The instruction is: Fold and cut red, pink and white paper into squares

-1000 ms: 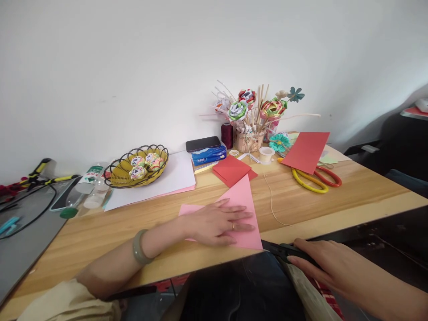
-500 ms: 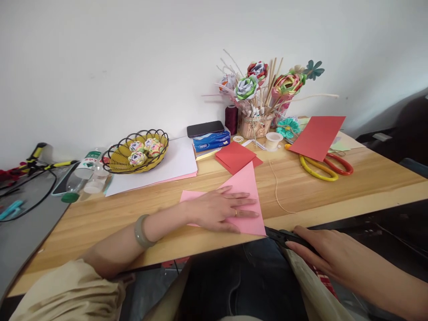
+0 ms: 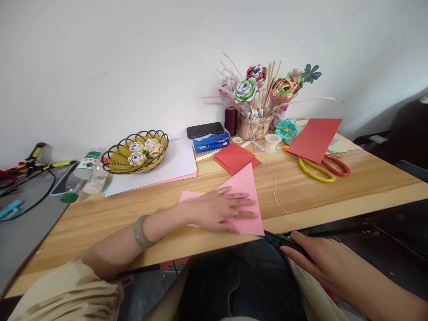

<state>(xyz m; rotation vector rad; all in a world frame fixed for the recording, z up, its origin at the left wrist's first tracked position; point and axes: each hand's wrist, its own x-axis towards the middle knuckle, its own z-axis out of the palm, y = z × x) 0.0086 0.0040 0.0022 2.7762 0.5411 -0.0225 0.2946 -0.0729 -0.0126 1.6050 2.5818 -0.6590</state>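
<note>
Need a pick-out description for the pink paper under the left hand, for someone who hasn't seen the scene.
Start at the wooden table and go to its near edge, in the middle. The pink paper lies flat there under the left hand, folded to a point aimed at the wall. The neighbouring sheets are red or white, and nothing touches them.

The left hand point(image 3: 219, 209) lies flat on the folded pink paper point(image 3: 245, 187). The right hand point(image 3: 317, 261) grips black scissors point(image 3: 279, 240) at the wooden table's point(image 3: 334, 191) edge.

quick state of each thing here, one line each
left hand: flat, pressing on the paper
pink folded paper sheet: folded, flat on table
right hand: grip on black scissors
black scissors: at paper's near corner, below table edge
clear plastic bottle: lying on side
</note>
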